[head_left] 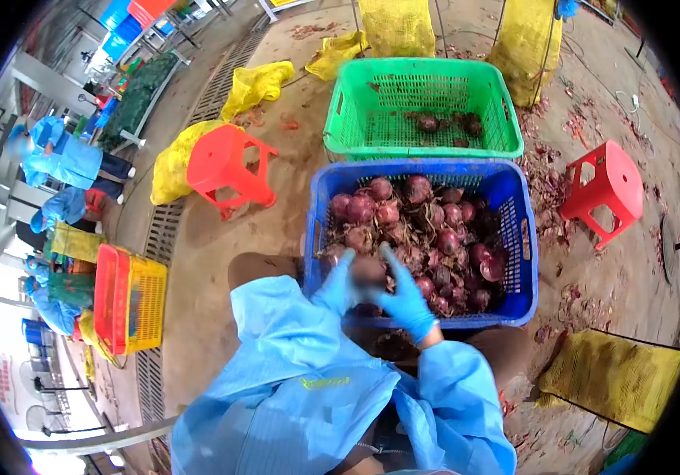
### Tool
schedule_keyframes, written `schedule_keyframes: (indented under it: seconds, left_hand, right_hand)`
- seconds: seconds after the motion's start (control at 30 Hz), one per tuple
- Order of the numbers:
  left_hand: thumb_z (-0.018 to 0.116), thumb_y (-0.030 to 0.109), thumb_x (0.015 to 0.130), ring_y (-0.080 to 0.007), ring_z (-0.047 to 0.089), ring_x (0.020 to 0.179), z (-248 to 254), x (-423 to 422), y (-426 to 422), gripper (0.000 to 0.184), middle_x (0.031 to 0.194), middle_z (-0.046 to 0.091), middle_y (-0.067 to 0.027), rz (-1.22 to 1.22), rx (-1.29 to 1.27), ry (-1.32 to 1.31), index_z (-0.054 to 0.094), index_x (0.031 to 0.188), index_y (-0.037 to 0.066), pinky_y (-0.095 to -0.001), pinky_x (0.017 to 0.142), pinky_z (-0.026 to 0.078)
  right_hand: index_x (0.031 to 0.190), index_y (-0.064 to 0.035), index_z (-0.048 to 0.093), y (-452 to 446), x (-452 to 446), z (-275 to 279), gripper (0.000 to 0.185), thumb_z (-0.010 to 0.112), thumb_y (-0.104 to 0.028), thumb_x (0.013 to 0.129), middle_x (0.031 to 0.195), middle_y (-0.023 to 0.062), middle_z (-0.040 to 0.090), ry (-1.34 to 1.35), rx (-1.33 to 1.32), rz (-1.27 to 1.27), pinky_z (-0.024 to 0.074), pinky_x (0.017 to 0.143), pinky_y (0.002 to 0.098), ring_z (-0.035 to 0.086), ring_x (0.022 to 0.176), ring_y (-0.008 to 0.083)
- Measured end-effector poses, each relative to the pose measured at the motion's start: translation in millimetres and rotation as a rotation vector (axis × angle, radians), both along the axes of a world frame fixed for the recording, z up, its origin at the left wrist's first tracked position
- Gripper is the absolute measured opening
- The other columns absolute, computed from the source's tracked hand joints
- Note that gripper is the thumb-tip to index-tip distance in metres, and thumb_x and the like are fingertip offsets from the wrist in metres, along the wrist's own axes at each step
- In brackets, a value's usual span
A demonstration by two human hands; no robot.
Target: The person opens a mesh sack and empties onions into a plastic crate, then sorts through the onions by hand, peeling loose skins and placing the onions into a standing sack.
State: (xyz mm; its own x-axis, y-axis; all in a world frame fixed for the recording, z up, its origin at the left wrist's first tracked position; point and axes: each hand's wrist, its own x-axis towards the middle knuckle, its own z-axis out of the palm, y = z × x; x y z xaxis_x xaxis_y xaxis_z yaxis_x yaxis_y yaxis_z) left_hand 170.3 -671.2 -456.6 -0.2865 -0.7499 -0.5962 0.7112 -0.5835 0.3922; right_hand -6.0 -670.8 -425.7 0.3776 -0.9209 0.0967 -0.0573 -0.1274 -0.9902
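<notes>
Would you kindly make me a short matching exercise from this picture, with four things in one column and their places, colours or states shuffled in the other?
Things
1. Blue crate
2. Green crate
3. Red stools
4. Right hand

Descriptions
A. One on either side of the crates
B. Gloved in blue
C. Holds many purple onions
D. Mostly bare inside

Right pairs: 1-C, 2-D, 3-A, 4-B
</notes>
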Motion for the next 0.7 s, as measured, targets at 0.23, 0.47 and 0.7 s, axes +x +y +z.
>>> schedule_keyframes:
  seconds: [0.23,0.47,0.7]
  left_hand:
    - [0.034,0.045,0.094,-0.0219,0.061,0.094,39,-24,16,0.048,0.112,0.059,-0.0097,-0.038,0.009,-0.072,0.046,0.122,0.009,-0.0354,0.077,0.053]
    - [0.044,0.046,0.09,-0.0211,0.062,0.092,0,-20,16,0.047,0.107,0.061,-0.0091,0.011,0.053,0.091,0.052,0.118,0.009,-0.0353,0.075,0.054]
    - [0.042,0.049,0.09,-0.0244,0.057,0.102,-13,-16,18,0.051,0.116,0.057,-0.0092,-0.015,0.142,0.187,0.05,0.121,0.008,-0.0404,0.089,0.047]
  right_hand:
    - [0.135,-0.0019,0.029,20,21,-6,0.077,0.071,-0.016,0.072,0.136,0.0121,0.034,-0.304,0.383,-0.211,0.0253,0.105,0.0339,0.032,0.126,0.0226]
    - [0.131,-0.0016,0.037,20,25,-4,0.07,0.072,-0.01,0.071,0.127,0.0102,0.045,-0.423,0.392,-0.203,0.0338,0.1,0.0323,0.043,0.116,0.0193]
    - [0.125,-0.0012,0.043,24,32,-6,0.056,0.068,-0.007,0.076,0.116,0.0091,0.052,-0.244,0.35,-0.241,0.0402,0.093,0.0303,0.05,0.105,0.0173]
